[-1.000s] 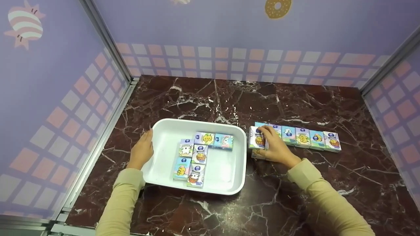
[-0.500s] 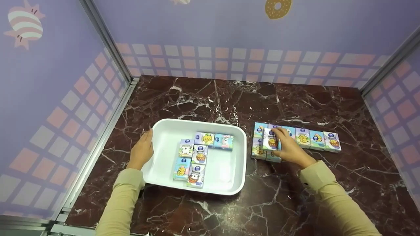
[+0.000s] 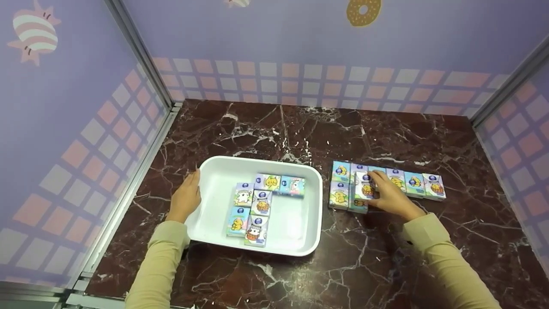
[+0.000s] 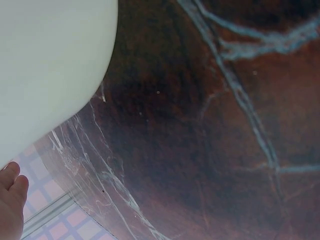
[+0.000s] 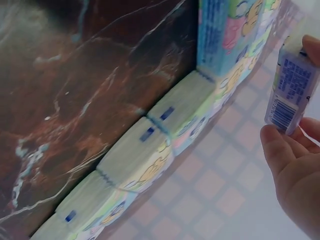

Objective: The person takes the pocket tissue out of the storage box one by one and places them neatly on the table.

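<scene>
My right hand (image 3: 391,195) pinches a small cartoon-printed tissue pack (image 3: 363,184) between thumb and fingers, above other packs. In the right wrist view, the held pack (image 5: 290,90) shows a barcode on its side and is apart from the row. Below it, two packs, one of them a yellow-figured pack (image 3: 339,195), lie in front of a longer row of packs (image 3: 414,184). At the left, my left hand (image 3: 185,197) rests its fairly straight fingers against the outer side of a white plastic basin (image 3: 291,223). Several tissue packs (image 3: 260,202) lie flat inside the basin.
A dark red marble-patterned tabletop (image 3: 360,266) carries everything. Purple checked panels (image 3: 274,43) stand behind it and at both sides, with a metal frame rail (image 3: 141,56) in the left corner. Bare basin floor shows left and right of the packs.
My right hand has carried the held tissue pack rightward from the row's left end, uncovering the packs beneath there. The left hand and the basin have stayed in place.
</scene>
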Demonstrator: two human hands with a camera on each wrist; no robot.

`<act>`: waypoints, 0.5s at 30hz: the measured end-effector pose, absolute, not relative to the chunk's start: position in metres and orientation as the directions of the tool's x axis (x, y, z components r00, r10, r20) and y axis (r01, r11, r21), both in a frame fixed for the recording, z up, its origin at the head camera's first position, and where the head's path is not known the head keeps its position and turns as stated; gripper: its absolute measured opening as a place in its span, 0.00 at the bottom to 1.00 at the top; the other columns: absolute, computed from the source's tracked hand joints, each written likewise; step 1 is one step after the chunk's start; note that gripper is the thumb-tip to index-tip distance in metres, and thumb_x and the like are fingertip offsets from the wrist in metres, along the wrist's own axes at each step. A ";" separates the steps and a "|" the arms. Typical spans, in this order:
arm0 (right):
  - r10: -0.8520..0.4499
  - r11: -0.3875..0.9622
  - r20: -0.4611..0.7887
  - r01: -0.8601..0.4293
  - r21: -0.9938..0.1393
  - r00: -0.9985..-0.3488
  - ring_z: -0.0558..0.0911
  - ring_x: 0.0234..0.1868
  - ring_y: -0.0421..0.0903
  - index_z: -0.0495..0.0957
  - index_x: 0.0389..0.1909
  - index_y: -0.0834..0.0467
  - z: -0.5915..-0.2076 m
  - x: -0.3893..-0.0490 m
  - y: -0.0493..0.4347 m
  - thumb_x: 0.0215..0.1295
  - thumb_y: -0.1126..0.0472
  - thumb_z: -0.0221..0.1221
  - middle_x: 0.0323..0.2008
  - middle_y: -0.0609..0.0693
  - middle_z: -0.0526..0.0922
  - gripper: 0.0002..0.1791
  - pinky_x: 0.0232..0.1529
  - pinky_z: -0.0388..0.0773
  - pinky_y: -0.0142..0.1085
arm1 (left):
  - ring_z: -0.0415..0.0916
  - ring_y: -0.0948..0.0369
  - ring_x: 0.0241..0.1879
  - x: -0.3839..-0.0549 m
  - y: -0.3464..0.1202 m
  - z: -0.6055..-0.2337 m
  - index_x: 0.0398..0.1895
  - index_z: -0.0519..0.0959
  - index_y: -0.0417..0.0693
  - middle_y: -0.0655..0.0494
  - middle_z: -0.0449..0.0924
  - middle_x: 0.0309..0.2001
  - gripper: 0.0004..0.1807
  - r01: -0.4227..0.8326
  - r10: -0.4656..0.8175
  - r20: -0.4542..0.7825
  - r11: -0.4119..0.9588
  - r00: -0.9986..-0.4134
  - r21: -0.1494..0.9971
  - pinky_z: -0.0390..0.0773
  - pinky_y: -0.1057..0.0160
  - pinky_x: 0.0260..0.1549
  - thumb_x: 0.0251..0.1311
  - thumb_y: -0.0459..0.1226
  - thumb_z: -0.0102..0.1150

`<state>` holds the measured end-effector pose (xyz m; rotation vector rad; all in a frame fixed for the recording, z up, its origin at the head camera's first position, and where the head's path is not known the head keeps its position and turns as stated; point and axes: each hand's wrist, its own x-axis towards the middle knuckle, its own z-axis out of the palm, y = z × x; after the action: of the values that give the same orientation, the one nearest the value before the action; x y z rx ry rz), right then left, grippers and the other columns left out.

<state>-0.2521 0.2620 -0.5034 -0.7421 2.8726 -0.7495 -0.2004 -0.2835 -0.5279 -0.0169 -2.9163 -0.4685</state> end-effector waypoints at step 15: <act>-0.440 0.799 -0.069 -0.355 -0.486 -0.895 0.71 0.40 0.59 0.51 0.63 0.68 -0.512 -0.248 0.285 0.41 0.72 0.60 0.56 0.68 0.55 0.45 0.32 0.71 0.45 | 0.64 0.43 0.57 -0.201 -0.284 -0.529 0.64 0.57 0.36 0.36 0.64 0.58 0.28 0.049 -0.009 0.187 0.953 -0.982 0.300 0.69 0.45 0.51 0.58 0.30 0.44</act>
<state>-0.2477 0.2846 -0.5120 -0.6261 2.8087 -0.7059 -0.2011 -0.2845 -0.5291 -0.0302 -2.9193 -0.4547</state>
